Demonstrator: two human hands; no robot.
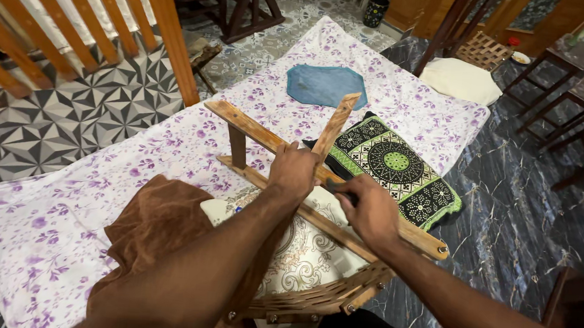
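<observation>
The wooden folding frame [290, 184] lies on the floral sheet [63, 203], over cushions. Left hand [293, 173] clasps its slat; right hand [371, 210] seems closed on a small dark tool, partly hidden. The frame looks stiff, light and hinged, best held by its long rails.

Left hand [293, 171] gripping wooden frame [266, 139] over floral sheet [62, 223]; right hand [371, 210] pressing dark tool [340, 186] against rail. Green patterned cushion [391, 164] beside, brown cloth [158, 223] at near edge.

Floral purple-white sheet [63, 209] over mattress: blue cloth [321, 84], green-black cushion [394, 168], brown towel [154, 226], wooden frame [266, 140].
</observation>
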